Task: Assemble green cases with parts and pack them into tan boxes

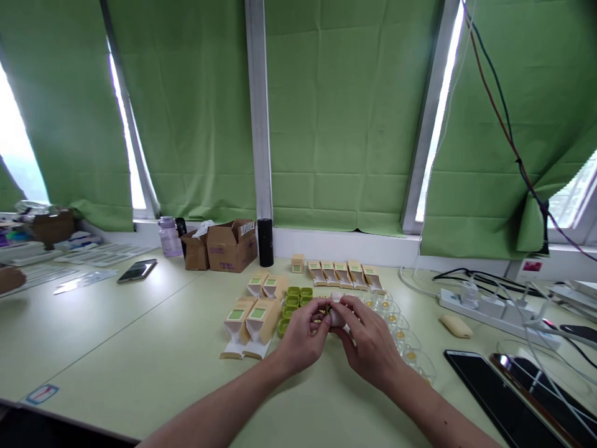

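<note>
Both my hands meet over the middle of the pale green table (140, 336). My left hand (302, 336) and my right hand (368, 342) pinch a small white jar (336, 316) between their fingertips, with a bit of green showing at its left end. Several green caps (295, 300) lie just behind my left hand. A row of clear cups with yellow contents (401, 330) runs along the right of my right hand. Open tan cartons with green labels (247, 323) lie to the left, and another row of cartons (342, 274) stands farther back.
Brown cardboard boxes (231, 246), a black cylinder (265, 242) and a clear bottle (168, 236) stand by the window sill. A phone (137, 270) lies at left. A power strip (489, 306) with cables, a beige oval object (457, 326) and dark tablets (499, 392) occupy the right.
</note>
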Tool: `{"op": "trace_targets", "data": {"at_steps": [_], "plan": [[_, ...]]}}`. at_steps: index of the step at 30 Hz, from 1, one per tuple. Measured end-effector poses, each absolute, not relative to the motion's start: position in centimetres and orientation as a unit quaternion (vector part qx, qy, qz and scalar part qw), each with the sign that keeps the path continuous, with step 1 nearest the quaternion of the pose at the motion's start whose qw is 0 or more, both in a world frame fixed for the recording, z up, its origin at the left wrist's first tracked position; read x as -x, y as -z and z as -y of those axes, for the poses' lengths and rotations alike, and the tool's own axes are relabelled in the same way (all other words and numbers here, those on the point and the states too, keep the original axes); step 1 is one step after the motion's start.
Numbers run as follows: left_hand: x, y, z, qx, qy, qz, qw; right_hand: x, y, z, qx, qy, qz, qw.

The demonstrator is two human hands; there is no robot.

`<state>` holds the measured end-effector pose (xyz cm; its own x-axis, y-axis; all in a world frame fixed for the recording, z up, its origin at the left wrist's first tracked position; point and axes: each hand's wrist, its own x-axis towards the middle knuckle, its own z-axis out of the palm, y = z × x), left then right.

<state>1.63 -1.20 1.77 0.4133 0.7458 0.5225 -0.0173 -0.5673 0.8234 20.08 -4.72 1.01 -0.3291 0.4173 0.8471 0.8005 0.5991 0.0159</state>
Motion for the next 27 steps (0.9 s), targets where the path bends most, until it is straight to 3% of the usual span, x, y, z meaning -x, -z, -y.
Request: {"op": "trace_targets", "data": {"at_steps": [11,21,27], "plan": [[-2.06,-1.98,0.98,-0.738,-0.48,-0.269,0.39,-19.93,-0.82,4.4,0.397,0.223,0.792,0.407],[-2.19,-1.93,0.65,-0.705,-0.484,-0.263,0.447,-19.5,-0.54,4.01,0.403,0.225,0.78,0.422],[-1.32,-2.22,0.47,-0.754,-0.469,-0.277,0.368,-19.84,-0.83,4.15,0.409,0.205,0.777,0.432]]}}
